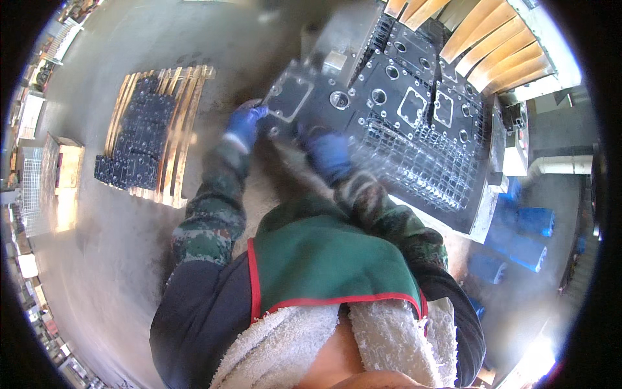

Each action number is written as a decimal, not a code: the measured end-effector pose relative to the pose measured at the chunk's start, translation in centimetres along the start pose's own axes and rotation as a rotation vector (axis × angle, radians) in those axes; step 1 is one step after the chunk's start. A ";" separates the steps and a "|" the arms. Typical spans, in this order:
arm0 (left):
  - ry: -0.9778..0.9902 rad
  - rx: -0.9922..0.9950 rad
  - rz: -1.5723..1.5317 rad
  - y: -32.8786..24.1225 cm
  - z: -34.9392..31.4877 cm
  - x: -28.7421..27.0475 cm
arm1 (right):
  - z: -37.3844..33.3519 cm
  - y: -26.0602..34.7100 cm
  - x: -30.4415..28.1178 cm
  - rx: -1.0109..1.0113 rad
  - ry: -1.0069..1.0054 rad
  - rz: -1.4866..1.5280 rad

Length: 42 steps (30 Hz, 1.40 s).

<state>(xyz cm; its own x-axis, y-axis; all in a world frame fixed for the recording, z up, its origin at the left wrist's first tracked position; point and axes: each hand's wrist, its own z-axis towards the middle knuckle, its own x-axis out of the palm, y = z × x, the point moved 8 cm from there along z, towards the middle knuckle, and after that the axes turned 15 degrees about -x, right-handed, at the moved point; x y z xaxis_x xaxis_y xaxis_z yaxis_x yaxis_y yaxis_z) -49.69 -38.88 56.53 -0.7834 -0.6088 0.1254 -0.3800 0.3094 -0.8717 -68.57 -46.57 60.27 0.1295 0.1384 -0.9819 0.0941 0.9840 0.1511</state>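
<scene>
A dark cast-metal housing [311, 107], with a bright machined rectangular frame and a round hole on its upper face, juts out past the left end of a worktable. My left hand [245, 123], in a blue glove, grips its left end with the fingers curled over the edge. At its near side is my right hand [328, 154], also blue-gloved and smeared by motion; the fingers are partly hidden against the casting. Similar black castings [414, 81] with round holes and machined faces lie close together on the table, to the right of the held one.
To the left, a wooden pallet [176, 139] on the floor bears several dark castings [139, 129]. Curved wooden-coloured strips [495, 42] hang over the table's far right. Blue containers [512, 240] and a white pipe [564, 165] are on the right. A box-like stand [63, 175] is far left.
</scene>
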 end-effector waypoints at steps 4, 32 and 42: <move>0.016 -0.083 -0.358 3.3 0.8 -0.1 | -2.6 -6.0 -1.6 0.214 -0.202 0.532; -0.277 0.197 0.255 2.8 1.4 -1.8 | 0.2 -32.3 -4.3 0.062 -0.171 0.445; -0.351 0.753 0.601 -1.2 -3.4 0.4 | -1.7 -20.6 -27.0 -0.073 -0.344 0.646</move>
<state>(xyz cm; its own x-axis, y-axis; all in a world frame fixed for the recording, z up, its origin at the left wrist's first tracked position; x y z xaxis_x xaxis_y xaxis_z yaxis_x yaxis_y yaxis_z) -51.21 -36.98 59.20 -0.5083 -0.7212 -0.4707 0.5299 0.1690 -0.8311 -75.69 -70.42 83.49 0.4403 0.6620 -0.6065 -0.1697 0.7247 0.6678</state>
